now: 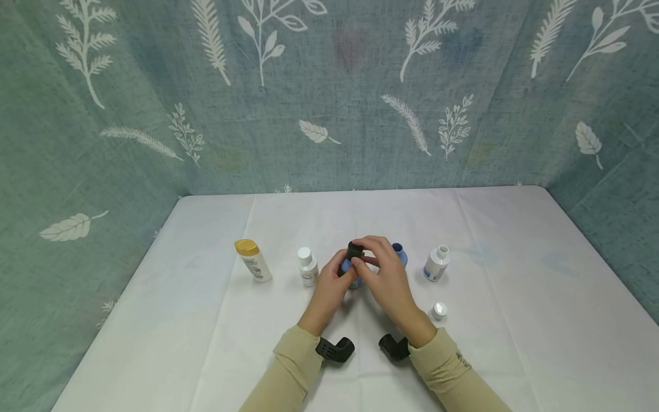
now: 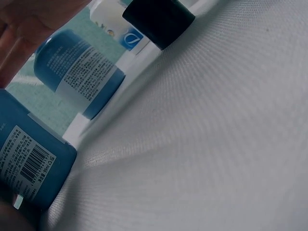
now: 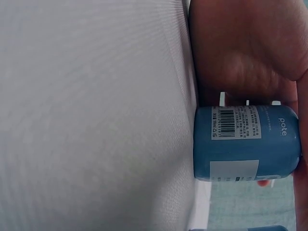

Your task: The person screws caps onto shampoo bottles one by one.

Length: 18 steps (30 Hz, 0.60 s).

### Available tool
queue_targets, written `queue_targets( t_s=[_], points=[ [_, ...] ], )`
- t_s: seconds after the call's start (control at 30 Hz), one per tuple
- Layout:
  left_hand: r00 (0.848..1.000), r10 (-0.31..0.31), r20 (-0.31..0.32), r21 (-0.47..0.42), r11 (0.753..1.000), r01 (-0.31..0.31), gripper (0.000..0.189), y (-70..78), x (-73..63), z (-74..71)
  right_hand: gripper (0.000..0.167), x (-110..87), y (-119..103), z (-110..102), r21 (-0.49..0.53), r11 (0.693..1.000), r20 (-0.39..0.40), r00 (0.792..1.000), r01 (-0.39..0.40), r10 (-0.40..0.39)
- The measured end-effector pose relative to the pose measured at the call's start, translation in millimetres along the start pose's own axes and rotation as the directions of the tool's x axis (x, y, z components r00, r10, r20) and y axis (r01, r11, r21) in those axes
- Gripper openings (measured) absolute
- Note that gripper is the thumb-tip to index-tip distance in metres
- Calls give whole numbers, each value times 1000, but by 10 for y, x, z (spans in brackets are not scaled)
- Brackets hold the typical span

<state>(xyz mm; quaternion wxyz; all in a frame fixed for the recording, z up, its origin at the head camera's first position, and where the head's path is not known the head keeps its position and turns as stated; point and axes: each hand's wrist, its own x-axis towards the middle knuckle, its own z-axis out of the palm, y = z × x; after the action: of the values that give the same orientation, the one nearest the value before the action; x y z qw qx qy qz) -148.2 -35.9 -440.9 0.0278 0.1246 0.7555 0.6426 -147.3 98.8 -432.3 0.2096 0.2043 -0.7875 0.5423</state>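
Note:
A blue bottle [image 3: 236, 144] with a printed label and barcode stands upright on the white cloth between the hands. The left hand [image 1: 332, 283] grips it around its upper part. On top of it sits a black cap [image 1: 354, 250], which the right hand [image 1: 383, 274] pinches between thumb and fingers. The fingers partly hide where cap and bottle meet. Just beyond the right hand is a second blue bottle [image 1: 400, 254] with an uncovered mouth; the left wrist view shows its labelled body [image 2: 79, 72].
To the left stand a white bottle with a yellow cap [image 1: 253, 260] and a white-capped bottle [image 1: 308, 267]. At the right are an uncapped white bottle [image 1: 436, 263] and a loose white cap [image 1: 439, 311]. Black camera mounts [image 1: 336, 349] project from both wrists.

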Motion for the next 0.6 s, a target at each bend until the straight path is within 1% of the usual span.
queue_targets(
  t_s=[0.27,0.47,0.6],
  points=[
    [1000,16,-2,2,1000,-16,28,-1,3,7,29,-3,-5,1,7,1000,5,1000,10,-10],
    [1000,4,-3,-6,1000,-4,28,-1,-6,6,29,-5,6,5,10,1000,18,1000,2,-2],
    [1000,17,-4,-1,1000,-17,28,-13,-2,7,29,-5,21,3,13,1000,25,1000,-1,1]
  ],
)
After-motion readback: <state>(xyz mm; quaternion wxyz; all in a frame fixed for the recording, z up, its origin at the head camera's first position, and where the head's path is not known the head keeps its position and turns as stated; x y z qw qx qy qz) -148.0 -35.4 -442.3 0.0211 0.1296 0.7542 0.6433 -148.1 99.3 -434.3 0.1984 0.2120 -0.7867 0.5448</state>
